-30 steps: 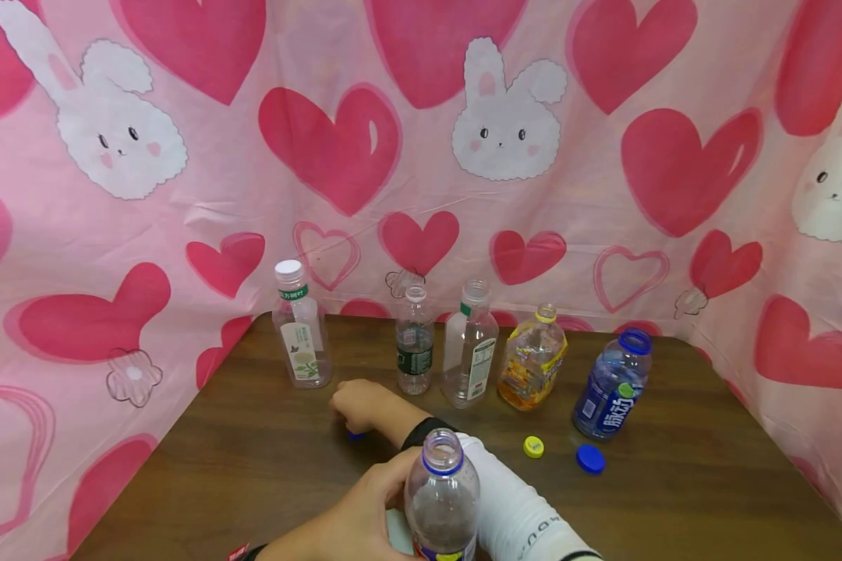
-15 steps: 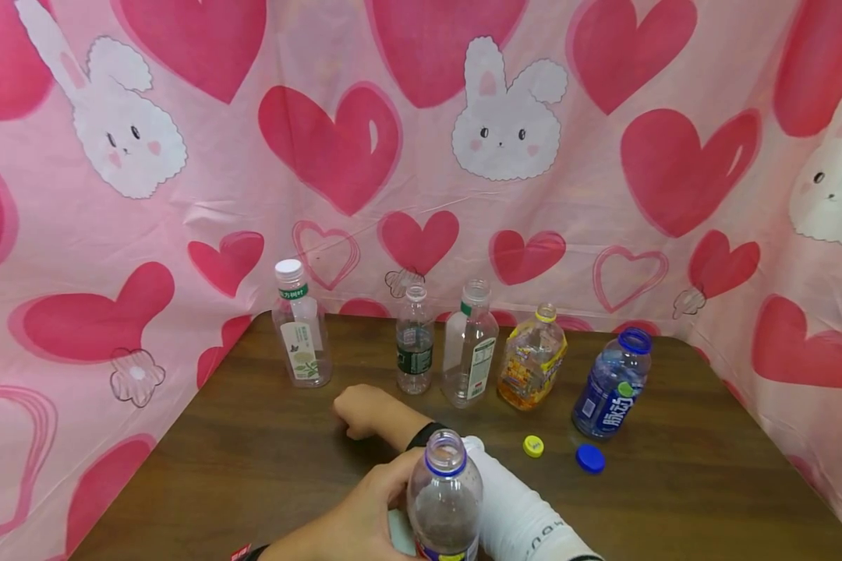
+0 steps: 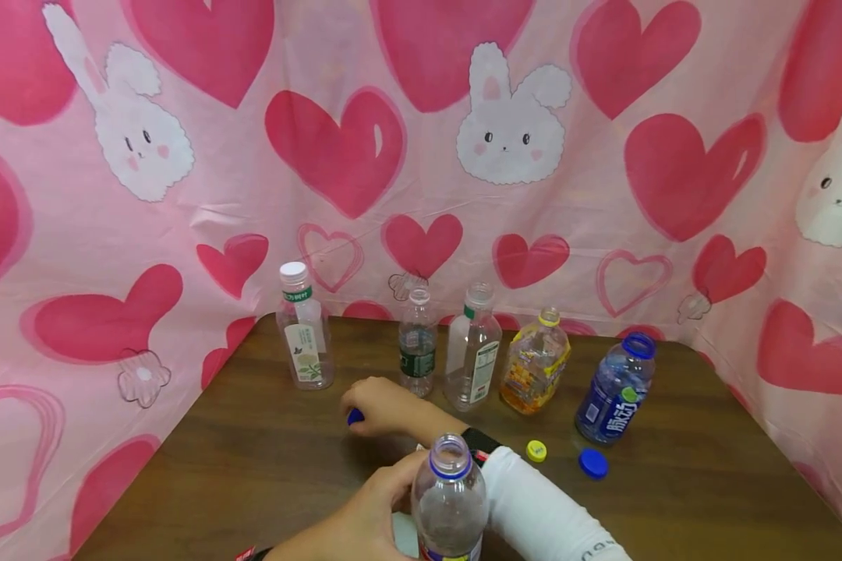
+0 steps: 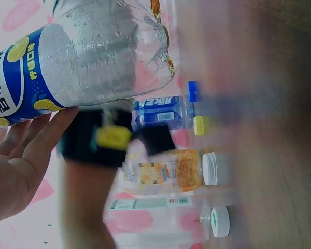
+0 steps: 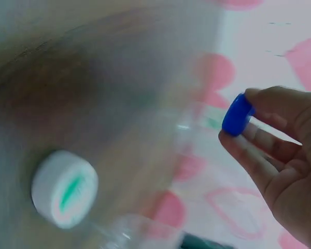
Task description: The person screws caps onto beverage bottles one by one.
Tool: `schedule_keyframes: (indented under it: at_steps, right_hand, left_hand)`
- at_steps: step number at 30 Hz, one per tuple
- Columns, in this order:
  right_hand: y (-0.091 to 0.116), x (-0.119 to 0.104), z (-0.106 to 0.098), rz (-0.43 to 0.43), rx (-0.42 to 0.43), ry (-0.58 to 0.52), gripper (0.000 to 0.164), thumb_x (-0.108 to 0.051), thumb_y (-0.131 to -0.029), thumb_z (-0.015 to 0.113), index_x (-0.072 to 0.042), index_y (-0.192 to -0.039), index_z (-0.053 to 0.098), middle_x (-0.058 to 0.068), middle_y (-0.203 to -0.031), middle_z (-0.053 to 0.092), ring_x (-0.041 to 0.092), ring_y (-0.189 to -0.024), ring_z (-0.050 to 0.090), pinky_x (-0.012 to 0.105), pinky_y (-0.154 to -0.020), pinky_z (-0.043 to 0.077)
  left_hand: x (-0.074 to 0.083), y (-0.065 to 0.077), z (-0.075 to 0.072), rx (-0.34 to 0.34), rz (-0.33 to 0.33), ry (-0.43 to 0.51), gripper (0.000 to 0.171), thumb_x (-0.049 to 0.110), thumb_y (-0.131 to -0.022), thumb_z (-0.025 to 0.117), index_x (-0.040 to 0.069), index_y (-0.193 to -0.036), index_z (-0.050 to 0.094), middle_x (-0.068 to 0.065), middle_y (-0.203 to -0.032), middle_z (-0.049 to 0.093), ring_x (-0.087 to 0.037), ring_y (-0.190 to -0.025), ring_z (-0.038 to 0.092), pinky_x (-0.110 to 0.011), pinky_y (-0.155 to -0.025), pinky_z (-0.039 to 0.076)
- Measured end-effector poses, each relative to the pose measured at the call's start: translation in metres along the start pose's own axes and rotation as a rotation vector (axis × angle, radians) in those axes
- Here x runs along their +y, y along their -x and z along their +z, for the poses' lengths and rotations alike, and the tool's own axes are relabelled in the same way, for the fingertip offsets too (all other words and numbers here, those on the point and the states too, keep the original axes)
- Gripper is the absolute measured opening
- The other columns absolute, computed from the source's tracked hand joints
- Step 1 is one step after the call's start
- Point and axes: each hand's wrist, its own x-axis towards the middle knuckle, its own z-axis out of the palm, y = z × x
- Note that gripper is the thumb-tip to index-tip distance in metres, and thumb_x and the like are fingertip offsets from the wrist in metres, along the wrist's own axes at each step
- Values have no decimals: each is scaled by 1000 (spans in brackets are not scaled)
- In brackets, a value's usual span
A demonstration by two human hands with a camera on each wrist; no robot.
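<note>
My left hand (image 3: 372,510) grips a clear soda bottle (image 3: 451,499) at the near edge. The bottle has no cap on its mouth, and a blue lemon-patterned label (image 4: 23,72) shows in the left wrist view. Farther in, my right hand (image 3: 382,409) reaches across to the left. Between thumb and fingers it pinches a small blue bottle cap (image 5: 237,115), held off the tabletop in the right wrist view. A white cap (image 5: 65,189) with a green mark lies on the table below that hand.
A white-capped bottle (image 3: 306,343) stands at the back left. Uncapped bottles follow to the right: a small clear one (image 3: 417,351), a square clear one (image 3: 472,358), a yellow-labelled one (image 3: 535,366) and a blue-labelled one (image 3: 616,393). Yellow (image 3: 536,450) and blue (image 3: 593,463) caps lie before them.
My right hand has picked the blue cap up from the table and turned, so the cap now shows at its fingertips. My left hand and the soda bottle stay nearly in place.
</note>
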Motion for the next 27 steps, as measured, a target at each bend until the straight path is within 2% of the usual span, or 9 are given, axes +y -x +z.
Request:
schedule_keyframes:
  at_steps: [3, 7, 10, 13, 16, 18, 21, 27]
  right_hand:
    - [27, 1, -27, -52, 97, -127, 19, -16, -85, 75, -9, -103, 73, 0, -97, 69, 7, -86, 61, 13, -78, 48]
    - [68, 2, -66, -118, 220, -288, 18, -11, -85, 75, -5, -103, 71, 3, -98, 68, 9, -84, 64, 15, -76, 51]
    - [100, 2, -95, -173, 286, -409, 20, -6, -85, 75, -4, -104, 70, 3, -101, 68, 9, -87, 66, 21, -75, 55]
    - [129, -2, -122, -227, 331, -439, 25, -3, -83, 75, -6, -107, 70, 1, -105, 69, 9, -91, 64, 26, -73, 57]
    - [152, -9, -149, -272, 365, -384, 30, -1, -81, 77, -8, -109, 70, -1, -107, 69, 12, -96, 63, 27, -72, 56]
    - [163, -14, -165, -312, 370, -358, 33, 1, -80, 77, -8, -110, 69, 0, -108, 69, 13, -98, 63, 27, -73, 56]
    - [173, -23, -184, -372, 333, -380, 36, 4, -78, 77, -6, -112, 68, 2, -109, 69, 14, -98, 64, 30, -77, 57]
    - [181, -36, -196, -422, 209, -361, 32, 0, -84, 73, -10, -115, 69, 0, -114, 68, 14, -104, 63, 31, -83, 55]
  left_hand:
    - [-2, -2, 1, 5, 14, -31, 74, 1, -75, 81, 4, -137, 42, -13, -129, 57, -21, -112, 60, -38, -89, 54]
    - [-3, -3, 2, 5, 26, -84, 76, -1, -73, 83, 4, -136, 41, -13, -124, 58, -20, -109, 62, -36, -84, 56]
    - [-3, -3, 4, 11, -10, -126, 77, 1, -73, 84, 6, -137, 42, -11, -122, 60, -18, -107, 64, -32, -81, 57]
    - [-5, -1, 4, 23, -38, -187, 77, 6, -73, 86, 8, -136, 42, -8, -121, 62, -16, -104, 65, -29, -79, 57]
    - [-6, 0, 3, 36, -69, -194, 76, 9, -73, 86, 9, -136, 43, -6, -121, 63, -15, -103, 65, -29, -78, 57]
    - [-6, 0, 3, 42, -97, -182, 75, 11, -75, 85, 11, -137, 43, -4, -122, 62, -15, -103, 64, -30, -78, 57]
    - [-4, -2, 3, 51, -144, -156, 75, 14, -76, 84, 15, -139, 43, -2, -124, 61, -14, -104, 63, -32, -78, 57]
    - [-4, -5, 4, 45, -119, -151, 75, 15, -77, 83, 13, -140, 42, -4, -123, 60, -14, -103, 63, -31, -77, 57]
